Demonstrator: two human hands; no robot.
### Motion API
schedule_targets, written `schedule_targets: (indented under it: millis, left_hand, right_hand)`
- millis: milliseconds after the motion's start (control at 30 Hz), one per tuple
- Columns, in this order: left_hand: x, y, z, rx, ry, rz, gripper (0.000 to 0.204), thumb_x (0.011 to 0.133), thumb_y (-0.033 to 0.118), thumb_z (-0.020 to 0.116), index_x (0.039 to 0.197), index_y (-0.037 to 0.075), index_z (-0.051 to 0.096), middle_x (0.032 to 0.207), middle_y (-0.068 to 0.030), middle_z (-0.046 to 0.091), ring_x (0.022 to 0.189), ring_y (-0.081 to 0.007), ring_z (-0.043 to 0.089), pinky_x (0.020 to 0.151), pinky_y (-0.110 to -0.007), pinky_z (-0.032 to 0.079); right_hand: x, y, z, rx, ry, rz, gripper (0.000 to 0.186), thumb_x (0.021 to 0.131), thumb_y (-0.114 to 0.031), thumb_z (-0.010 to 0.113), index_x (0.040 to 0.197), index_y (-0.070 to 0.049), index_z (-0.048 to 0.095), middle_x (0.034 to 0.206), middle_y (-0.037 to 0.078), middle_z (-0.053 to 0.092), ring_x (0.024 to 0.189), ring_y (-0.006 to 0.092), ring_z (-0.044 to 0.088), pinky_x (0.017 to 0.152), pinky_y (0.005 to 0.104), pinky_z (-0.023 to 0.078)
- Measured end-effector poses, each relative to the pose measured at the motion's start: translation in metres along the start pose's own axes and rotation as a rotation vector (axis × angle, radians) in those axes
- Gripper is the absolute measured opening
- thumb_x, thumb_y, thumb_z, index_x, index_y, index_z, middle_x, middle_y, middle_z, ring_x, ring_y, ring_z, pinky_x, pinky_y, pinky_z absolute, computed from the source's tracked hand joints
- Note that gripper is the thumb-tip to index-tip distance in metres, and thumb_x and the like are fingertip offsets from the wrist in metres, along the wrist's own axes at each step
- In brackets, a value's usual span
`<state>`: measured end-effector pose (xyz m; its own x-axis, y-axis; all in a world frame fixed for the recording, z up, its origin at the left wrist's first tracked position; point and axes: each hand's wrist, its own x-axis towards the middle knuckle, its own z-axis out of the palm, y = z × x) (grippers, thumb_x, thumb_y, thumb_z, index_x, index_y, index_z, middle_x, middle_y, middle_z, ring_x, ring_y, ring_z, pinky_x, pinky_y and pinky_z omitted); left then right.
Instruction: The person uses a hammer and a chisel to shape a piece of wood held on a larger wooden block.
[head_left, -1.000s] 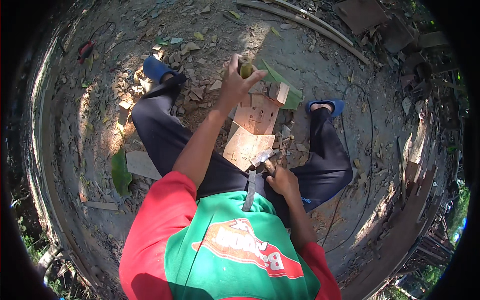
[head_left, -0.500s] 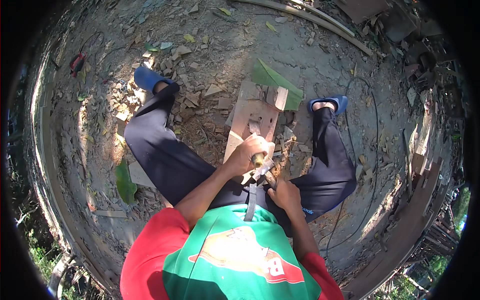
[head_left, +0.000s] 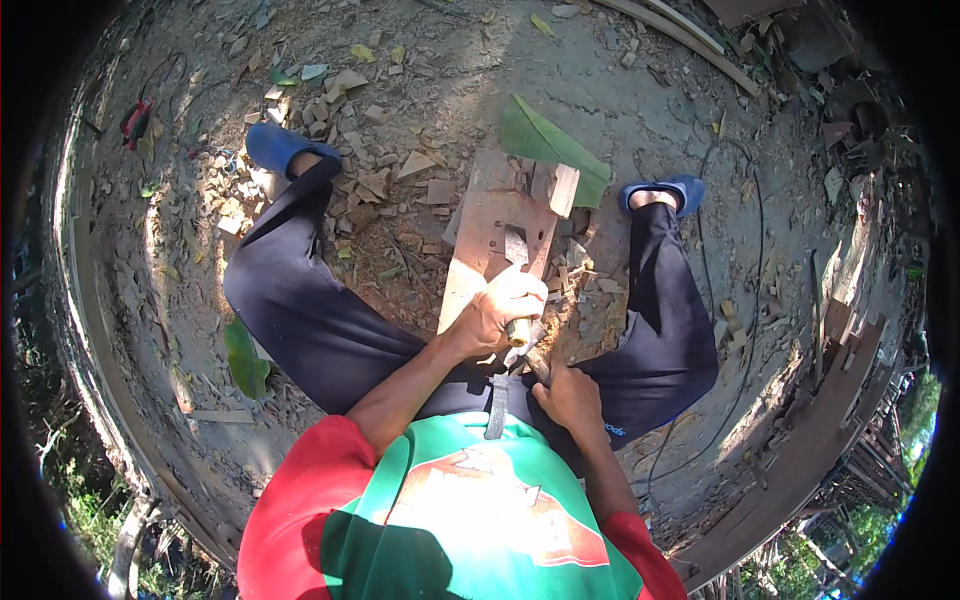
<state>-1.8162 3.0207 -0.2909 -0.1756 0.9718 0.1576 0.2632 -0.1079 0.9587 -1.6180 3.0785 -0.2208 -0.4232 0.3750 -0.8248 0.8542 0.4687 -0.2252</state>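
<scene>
Hands [head_left: 500, 310] grip chisel [head_left: 516, 246] and hammer [head_left: 538, 364] — the board [head_left: 485, 222] extends ahead of both.

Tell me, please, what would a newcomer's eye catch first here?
The red and green shirt fills the lower middle. Just above it, the left hand grips a chisel, its blade over a wooden board, and the right hand holds a hammer. A large green leaf lies at the board's far end.
</scene>
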Motion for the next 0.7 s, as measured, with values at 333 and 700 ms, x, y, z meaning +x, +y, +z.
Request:
schedule_targets:
  millis: [333, 700]
  left_hand:
    - [0.0000, -0.0007, -0.0017, -0.034, 0.008, -0.005, 0.030, 0.076, 0.026, 0.074, 0.093, 0.004, 0.063, 0.110, -0.0113, 0.062, 0.105, -0.0307, 0.058, 0.087, -0.038, 0.048]
    - [-0.0003, -0.0033, 0.0000, -0.008, 0.012, -0.013, 0.032, 0.075, 0.026, 0.075, 0.097, 0.005, 0.064, 0.110, -0.0099, 0.062, 0.104, -0.0302, 0.058, 0.086, -0.039, 0.048]
  right_hand:
    - [-0.0005, -0.0003, -0.0024, 0.015, -0.033, 0.008, 0.041, 0.082, -0.030, 0.068, 0.106, 0.001, 0.055, 0.091, 0.025, 0.069, 0.087, 0.0412, 0.068, 0.079, 0.0499, 0.053]
    - [-0.0007, -0.0014, -0.0023, 0.018, -0.037, 0.017, 0.042, 0.082, -0.030, 0.068, 0.107, 0.001, 0.055, 0.094, 0.025, 0.069, 0.089, 0.0412, 0.068, 0.081, 0.0499, 0.053]
